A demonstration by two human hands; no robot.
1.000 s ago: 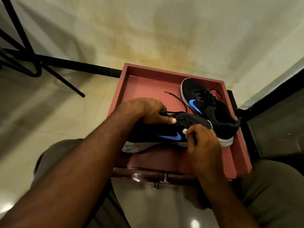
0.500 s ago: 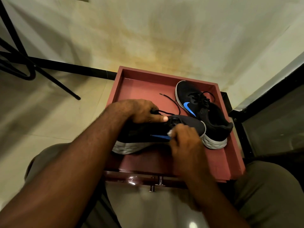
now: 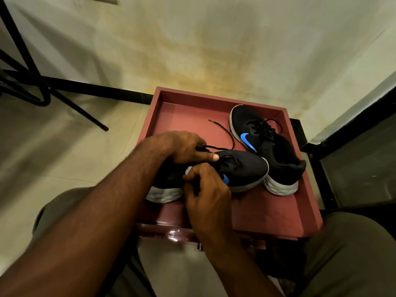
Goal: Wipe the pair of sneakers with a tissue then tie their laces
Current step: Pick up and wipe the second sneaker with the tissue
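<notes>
Right hand (image 3: pixel 205 189), pinching the tissue (image 3: pixel 189 169), has slid from toe toward heel along the near sneaker (image 3: pixel 242 170). Left hand (image 3: pixel 182 146) grips its top. Wiping continues; far sneaker (image 3: pixel 267 146) waits in the tray (image 3: pixel 267 215), laces untied.

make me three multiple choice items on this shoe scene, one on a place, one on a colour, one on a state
1. Where does the far black sneaker lie?
A. on the floor
B. in the red wooden tray
C. on a lap

2. What colour is its side logo?
A. blue
B. white
C. red

3. What is the right hand doing?
A. hanging idle
B. tying a lace
C. pinching a white tissue against the near black sneaker, which the left hand holds

Key: 1 B, it rests inside the tray's rim; 2 A, the swoosh is blue; 3 C, white shows at its fingertips.
</notes>
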